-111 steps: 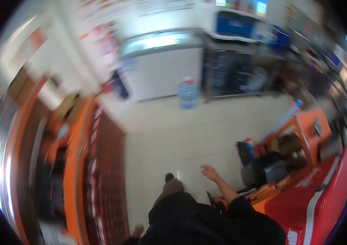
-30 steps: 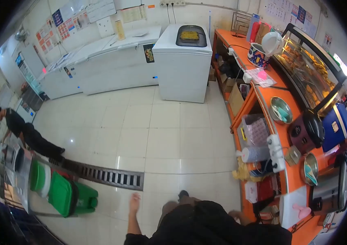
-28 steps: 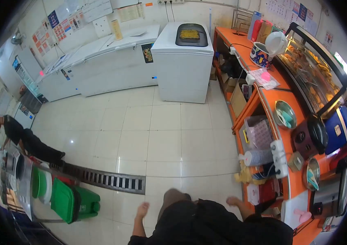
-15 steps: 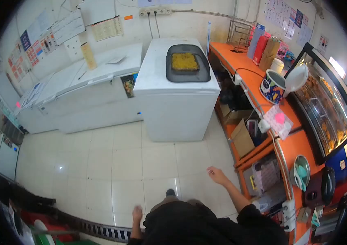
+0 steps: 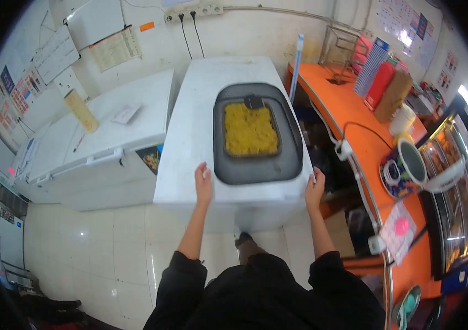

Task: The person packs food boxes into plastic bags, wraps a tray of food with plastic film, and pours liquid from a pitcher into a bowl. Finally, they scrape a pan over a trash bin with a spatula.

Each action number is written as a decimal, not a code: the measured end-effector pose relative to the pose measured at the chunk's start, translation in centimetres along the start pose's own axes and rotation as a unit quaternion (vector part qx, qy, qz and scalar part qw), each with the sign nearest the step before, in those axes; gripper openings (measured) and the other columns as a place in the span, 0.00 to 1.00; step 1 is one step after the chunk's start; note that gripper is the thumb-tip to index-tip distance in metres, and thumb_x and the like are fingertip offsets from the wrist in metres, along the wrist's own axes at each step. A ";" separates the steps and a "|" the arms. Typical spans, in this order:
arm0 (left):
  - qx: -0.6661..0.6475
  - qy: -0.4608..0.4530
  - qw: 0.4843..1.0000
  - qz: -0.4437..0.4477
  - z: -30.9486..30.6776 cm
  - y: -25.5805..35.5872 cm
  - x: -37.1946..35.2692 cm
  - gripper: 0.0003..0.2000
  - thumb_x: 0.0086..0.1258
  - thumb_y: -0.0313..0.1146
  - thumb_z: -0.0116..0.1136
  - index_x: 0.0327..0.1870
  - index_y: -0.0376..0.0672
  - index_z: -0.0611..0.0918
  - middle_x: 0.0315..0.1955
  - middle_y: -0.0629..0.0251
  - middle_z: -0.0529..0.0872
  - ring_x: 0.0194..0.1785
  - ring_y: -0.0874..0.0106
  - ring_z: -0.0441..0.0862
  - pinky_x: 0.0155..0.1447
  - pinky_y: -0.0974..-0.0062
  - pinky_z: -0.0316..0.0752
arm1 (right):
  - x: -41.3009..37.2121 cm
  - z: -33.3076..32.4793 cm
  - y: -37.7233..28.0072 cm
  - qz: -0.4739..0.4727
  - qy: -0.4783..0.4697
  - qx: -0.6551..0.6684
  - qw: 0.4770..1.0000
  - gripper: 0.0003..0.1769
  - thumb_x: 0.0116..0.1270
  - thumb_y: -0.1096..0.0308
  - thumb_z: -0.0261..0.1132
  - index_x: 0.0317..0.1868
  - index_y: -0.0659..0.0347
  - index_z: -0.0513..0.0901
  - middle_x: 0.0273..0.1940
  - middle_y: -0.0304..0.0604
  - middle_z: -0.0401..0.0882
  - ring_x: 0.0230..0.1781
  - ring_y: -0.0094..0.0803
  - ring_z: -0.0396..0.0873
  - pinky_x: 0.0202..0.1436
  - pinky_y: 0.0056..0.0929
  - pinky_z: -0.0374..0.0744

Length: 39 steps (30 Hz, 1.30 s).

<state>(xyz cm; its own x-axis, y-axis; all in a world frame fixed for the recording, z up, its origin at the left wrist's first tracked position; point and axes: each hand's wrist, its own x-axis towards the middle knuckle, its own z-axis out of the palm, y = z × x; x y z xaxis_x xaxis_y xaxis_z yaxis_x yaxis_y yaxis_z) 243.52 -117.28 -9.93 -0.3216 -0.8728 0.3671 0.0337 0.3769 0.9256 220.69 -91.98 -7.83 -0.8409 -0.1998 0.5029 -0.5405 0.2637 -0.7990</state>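
A dark grey tray (image 5: 256, 171) lies on top of a white chest freezer (image 5: 190, 143), and inside it sits a smaller container of yellow food (image 5: 249, 130). My left hand (image 5: 203, 180) reaches over the freezer lid just left of the tray's front corner, fingers extended and empty. My right hand (image 5: 315, 185) is at the freezer's right front corner, just right of the tray, also empty. Neither hand holds the tray.
A second white freezer (image 5: 102, 132) stands to the left with a paper and a tall packet on it. An orange counter (image 5: 355, 126) runs along the right with cartons, a patterned cooker (image 5: 402, 170), a power strip and a glass food display (image 5: 462, 192).
I have walked across the tiled floor up to the freezer. Both arms have come up from my sides to either side of the tray.
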 end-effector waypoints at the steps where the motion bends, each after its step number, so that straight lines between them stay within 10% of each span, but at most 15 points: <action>1: 0.094 -0.032 0.995 0.026 1.1 0.4 1.1 0.19 0.69 0.35 0.40 0.56 0.32 0.63 0.55 0.50 0.65 0.60 0.59 0.60 0.64 0.68 0.53 | 2.4 1.4 0.1 -0.030 -0.009 -0.042 0.999 0.16 0.65 0.70 0.47 0.51 0.68 0.70 0.48 0.50 0.71 0.48 0.39 0.71 0.51 0.30 0.68; 9: 0.037 -0.034 0.994 -0.094 6.3 3.0 5.1 0.26 0.71 0.43 0.29 0.62 0.31 0.56 0.62 0.50 0.58 0.66 0.60 0.53 0.67 0.68 0.46 | 6.4 8.2 -0.1 0.281 -0.063 0.287 0.914 0.27 0.69 0.54 0.42 0.56 0.71 0.67 0.54 0.50 0.68 0.56 0.36 0.65 0.62 0.29 0.58; 14: 0.085 -0.016 0.988 -0.131 4.9 12.5 11.5 0.26 0.70 0.45 0.31 0.61 0.31 0.59 0.60 0.49 0.61 0.66 0.60 0.55 0.67 0.70 0.47 | 15.0 6.6 -7.8 0.205 -0.148 0.152 0.956 0.26 0.67 0.55 0.46 0.59 0.63 0.65 0.55 0.44 0.67 0.58 0.31 0.63 0.61 0.29 0.59; 18: 0.084 -0.038 0.991 -0.100 6.7 13.7 21.9 0.28 0.70 0.47 0.33 0.62 0.31 0.58 0.60 0.48 0.61 0.66 0.60 0.55 0.66 0.71 0.49 | 23.4 13.5 -12.5 0.457 -0.060 0.520 0.719 0.16 0.65 0.62 0.51 0.49 0.62 0.72 0.43 0.42 0.74 0.45 0.28 0.73 0.47 0.26 0.72; 20: -0.005 -0.041 0.995 -0.086 7.9 11.2 27.3 0.28 0.69 0.47 0.35 0.62 0.33 0.58 0.60 0.50 0.61 0.65 0.62 0.55 0.66 0.72 0.49 | 27.8 19.4 -4.3 0.405 -0.179 0.575 0.688 0.11 0.65 0.66 0.50 0.43 0.61 0.73 0.37 0.41 0.76 0.37 0.28 0.76 0.40 0.24 0.74; 22: -0.082 -0.042 0.992 -0.083 8.1 9.2 29.2 0.27 0.69 0.46 0.35 0.62 0.33 0.59 0.61 0.52 0.61 0.65 0.63 0.56 0.66 0.72 0.49 | 31.6 24.4 -7.6 0.452 -0.062 0.548 0.701 0.10 0.66 0.70 0.45 0.34 0.64 0.72 0.24 0.38 0.73 0.19 0.28 0.70 0.23 0.20 0.72; 27: 0.023 0.045 0.981 -0.189 7.4 1.9 23.3 0.21 0.69 0.39 0.41 0.58 0.34 0.63 0.55 0.50 0.66 0.60 0.64 0.62 0.63 0.72 0.55 | 37.1 33.9 -3.9 0.505 -0.040 0.492 0.709 0.14 0.66 0.68 0.43 0.29 0.58 0.74 0.22 0.37 0.73 0.19 0.28 0.71 0.22 0.26 0.73; 30: 0.082 -0.052 0.945 -0.313 6.8 0.9 16.1 0.19 0.70 0.41 0.39 0.52 0.33 0.66 0.44 0.52 0.74 0.49 0.67 0.72 0.54 0.74 0.65 | 37.8 39.3 1.2 0.523 -0.028 0.379 0.763 0.12 0.64 0.68 0.45 0.37 0.62 0.75 0.34 0.43 0.76 0.29 0.35 0.76 0.33 0.41 0.76; 34: -0.051 -0.108 0.905 -0.407 7.1 1.7 12.1 0.17 0.71 0.40 0.35 0.40 0.33 0.72 0.29 0.61 0.77 0.35 0.73 0.73 0.42 0.76 0.68 | 38.2 42.0 5.1 0.510 -0.188 0.388 0.744 0.12 0.60 0.71 0.45 0.38 0.63 0.74 0.35 0.44 0.75 0.29 0.37 0.75 0.30 0.41 0.74; 39: 0.061 -0.152 0.929 -0.332 7.5 1.4 12.1 0.18 0.72 0.41 0.32 0.34 0.34 0.70 0.24 0.54 0.74 0.30 0.65 0.73 0.37 0.69 0.67 | 37.1 41.2 7.0 0.393 -0.333 0.123 0.848 0.14 0.61 0.67 0.49 0.43 0.64 0.74 0.42 0.48 0.73 0.46 0.38 0.69 0.48 0.39 0.70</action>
<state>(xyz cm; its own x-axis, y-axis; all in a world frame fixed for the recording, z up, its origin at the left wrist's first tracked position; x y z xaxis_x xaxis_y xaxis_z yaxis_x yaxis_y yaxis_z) 232.55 -124.96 -4.86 -0.4870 -0.8043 -0.3404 -0.3685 -0.1641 0.9150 186.81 -136.42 -8.34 -0.6926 -0.5638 -0.4499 0.2719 0.3737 -0.8868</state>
